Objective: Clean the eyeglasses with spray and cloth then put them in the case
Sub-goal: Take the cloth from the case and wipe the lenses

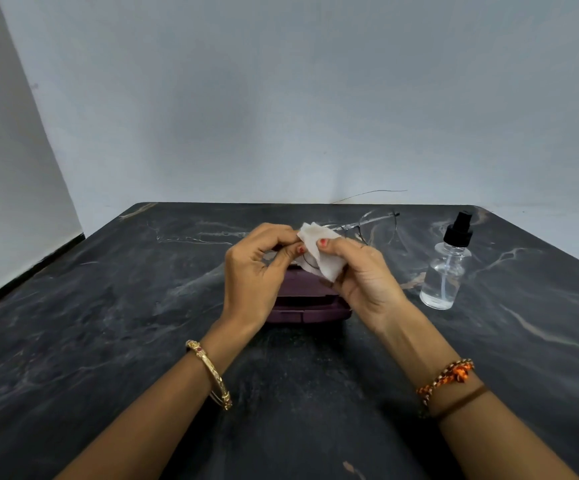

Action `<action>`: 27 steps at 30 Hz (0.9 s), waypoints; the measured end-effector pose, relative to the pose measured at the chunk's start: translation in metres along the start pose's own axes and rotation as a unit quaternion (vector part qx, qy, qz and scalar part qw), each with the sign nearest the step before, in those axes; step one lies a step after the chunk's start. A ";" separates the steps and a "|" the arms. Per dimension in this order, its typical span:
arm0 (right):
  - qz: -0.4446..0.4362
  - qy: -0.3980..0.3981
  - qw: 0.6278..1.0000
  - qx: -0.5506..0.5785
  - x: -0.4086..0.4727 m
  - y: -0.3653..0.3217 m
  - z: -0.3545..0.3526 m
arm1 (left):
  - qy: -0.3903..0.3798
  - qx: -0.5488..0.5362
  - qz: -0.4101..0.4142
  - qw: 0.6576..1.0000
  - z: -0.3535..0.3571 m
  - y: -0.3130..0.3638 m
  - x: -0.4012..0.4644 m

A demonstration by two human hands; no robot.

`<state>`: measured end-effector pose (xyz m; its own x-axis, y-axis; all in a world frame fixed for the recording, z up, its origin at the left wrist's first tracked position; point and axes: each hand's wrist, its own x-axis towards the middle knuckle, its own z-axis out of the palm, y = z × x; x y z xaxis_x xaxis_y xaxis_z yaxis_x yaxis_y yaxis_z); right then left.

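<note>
Thin wire-framed eyeglasses (pixel 378 227) are held up above the table between both hands. My left hand (pixel 257 271) pinches the frame at one lens. My right hand (pixel 360 271) presses a small white cloth (pixel 319 251) around that lens, thumb on top. The other lens and a temple stick out to the right behind the cloth. A dark purple glasses case (pixel 309 303) lies on the table just under my hands, partly hidden by them. A clear spray bottle (pixel 445 268) with a black pump top stands upright to the right of my right hand.
The dark marbled table (pixel 108 323) meets a pale grey wall at the back and on the left. A thin wire (pixel 371 194) runs along the wall behind the table's far edge. I wear bangles on the left wrist and thread bracelets on the right.
</note>
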<state>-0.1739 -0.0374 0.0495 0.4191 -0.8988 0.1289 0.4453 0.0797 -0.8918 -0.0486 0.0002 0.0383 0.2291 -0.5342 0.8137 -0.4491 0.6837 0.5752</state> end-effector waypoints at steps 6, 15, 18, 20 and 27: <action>0.005 0.082 0.996 0.029 0.000 -0.004 -0.001 | 0.013 -0.014 -0.017 1.000 -0.001 0.000 0.003; 0.018 0.081 0.981 0.173 0.001 0.005 0.009 | -0.011 -0.027 -0.031 0.999 0.008 0.001 -0.006; 0.019 0.049 0.992 0.114 0.000 0.003 0.007 | -0.020 -0.019 -0.023 0.999 0.005 0.001 -0.004; 0.017 0.035 0.996 0.074 0.002 -0.002 0.003 | -0.024 -0.019 -0.023 0.999 0.003 0.001 -0.002; 0.008 0.037 0.998 0.053 0.001 -0.012 -0.003 | -0.005 -0.046 -0.030 0.998 0.005 0.003 0.000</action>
<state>-0.1810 -0.0400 0.0591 0.3687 -0.9262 0.0788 0.5223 0.1363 -0.8418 -0.0542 -0.0004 0.0399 0.2442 -0.5803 0.7769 -0.3537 0.6927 0.6285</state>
